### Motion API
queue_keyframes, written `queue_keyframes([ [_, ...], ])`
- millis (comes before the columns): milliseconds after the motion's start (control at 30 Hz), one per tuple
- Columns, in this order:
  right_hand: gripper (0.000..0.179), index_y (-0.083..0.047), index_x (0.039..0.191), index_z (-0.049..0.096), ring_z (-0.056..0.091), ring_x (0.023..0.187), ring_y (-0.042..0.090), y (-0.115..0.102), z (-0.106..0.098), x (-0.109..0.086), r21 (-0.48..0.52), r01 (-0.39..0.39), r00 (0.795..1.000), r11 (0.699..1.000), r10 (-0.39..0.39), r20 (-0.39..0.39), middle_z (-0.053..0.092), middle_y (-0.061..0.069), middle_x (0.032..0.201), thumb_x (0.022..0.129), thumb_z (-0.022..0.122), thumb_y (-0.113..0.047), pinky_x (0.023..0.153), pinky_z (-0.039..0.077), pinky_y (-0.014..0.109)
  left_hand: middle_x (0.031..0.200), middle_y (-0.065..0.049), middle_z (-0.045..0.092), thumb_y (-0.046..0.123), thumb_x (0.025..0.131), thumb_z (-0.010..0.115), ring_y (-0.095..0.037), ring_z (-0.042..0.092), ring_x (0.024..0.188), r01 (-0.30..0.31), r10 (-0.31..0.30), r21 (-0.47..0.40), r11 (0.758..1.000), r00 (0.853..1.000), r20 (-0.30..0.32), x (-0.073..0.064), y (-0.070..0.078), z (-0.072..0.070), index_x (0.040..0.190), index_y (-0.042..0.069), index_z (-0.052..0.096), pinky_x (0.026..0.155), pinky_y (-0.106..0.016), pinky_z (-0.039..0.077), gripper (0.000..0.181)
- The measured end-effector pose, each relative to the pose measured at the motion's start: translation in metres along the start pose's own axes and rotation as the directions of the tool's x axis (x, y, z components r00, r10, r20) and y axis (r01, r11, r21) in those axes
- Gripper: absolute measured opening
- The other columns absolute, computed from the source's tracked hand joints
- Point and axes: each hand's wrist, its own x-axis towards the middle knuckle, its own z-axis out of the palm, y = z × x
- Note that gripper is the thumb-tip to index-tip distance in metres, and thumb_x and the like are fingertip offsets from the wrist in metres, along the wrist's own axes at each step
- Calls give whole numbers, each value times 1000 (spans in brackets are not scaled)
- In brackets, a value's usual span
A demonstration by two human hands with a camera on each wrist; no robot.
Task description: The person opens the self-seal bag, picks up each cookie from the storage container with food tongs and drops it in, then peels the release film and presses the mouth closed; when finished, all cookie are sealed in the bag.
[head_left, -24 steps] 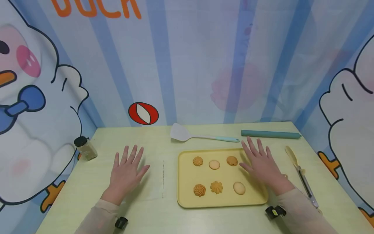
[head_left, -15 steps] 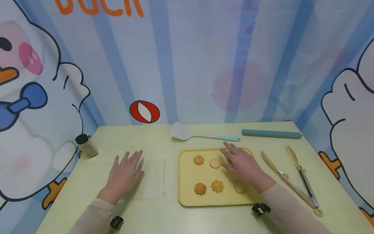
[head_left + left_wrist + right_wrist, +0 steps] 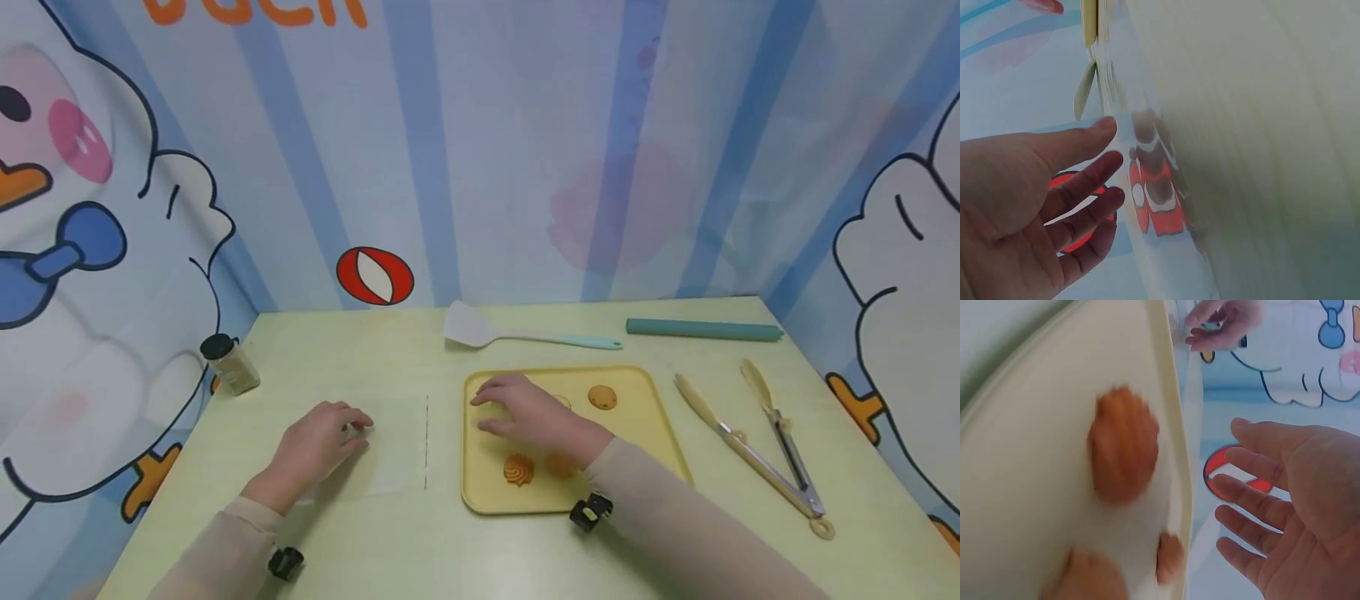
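Observation:
My right hand (image 3: 528, 414) hovers over the left half of a yellow tray (image 3: 660, 450), fingers loosely bent and nothing between them. On the tray lie several cookies: a swirled cookie (image 3: 518, 469), a flower-shaped cookie (image 3: 561, 465) partly behind my wrist, a speckled round cookie (image 3: 602, 397) and a pale cookie (image 3: 561, 402) mostly covered by the hand. Others are hidden under the hand and sleeve. In the right wrist view a ridged cookie (image 3: 1124, 447) appears close up. My left hand (image 3: 315, 446) hangs with slightly curved fingers above a clear plastic sheet (image 3: 397, 450) with a dashed line.
Behind the tray lie a spatula (image 3: 525, 336) and a teal rod (image 3: 705, 330). Spread tongs (image 3: 780, 467) rest right of the tray. A black-lidded jar (image 3: 231, 367) stands at the left table edge. A printed curtain (image 3: 510, 150) closes off the back.
My right hand has swept left across the tray, from its right edge to its left part. The left hand's spread fingers have drawn in and curved.

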Motion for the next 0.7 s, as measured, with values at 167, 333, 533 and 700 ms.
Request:
queue_keyframes([
  [167,31,-10,123,74,55,130,32,-19,22,24,-76,58,998,995,-58,13,67,9,132,97,74,-26,112,41,48,91,8,70,18,86,85,-12,59,84,36,-28,-114,993,997,78,4,-7,3,103,20,79,78,-37,51,18],
  [333,31,-22,123,76,52,131,25,-32,41,41,-147,18,999,989,-13,30,68,0,132,96,75,-36,114,31,54,87,10,68,19,85,86,-11,55,77,17,1,-174,985,995,99,8,-14,4,98,22,77,73,-32,46,16],
  [533,30,-25,119,76,52,130,23,-39,51,56,-207,-33,998,978,42,37,67,-3,132,92,78,-39,116,23,60,85,10,67,23,84,87,-11,55,77,4,27,-236,972,991,128,11,-18,0,93,24,76,74,-30,48,14],
  [700,34,-25,117,77,53,129,21,-42,56,58,-244,-35,999,969,43,28,67,-4,131,88,81,-43,118,21,63,84,9,66,26,82,89,-11,55,76,5,39,-272,962,987,157,13,-21,2,91,23,75,74,-29,48,17],
])
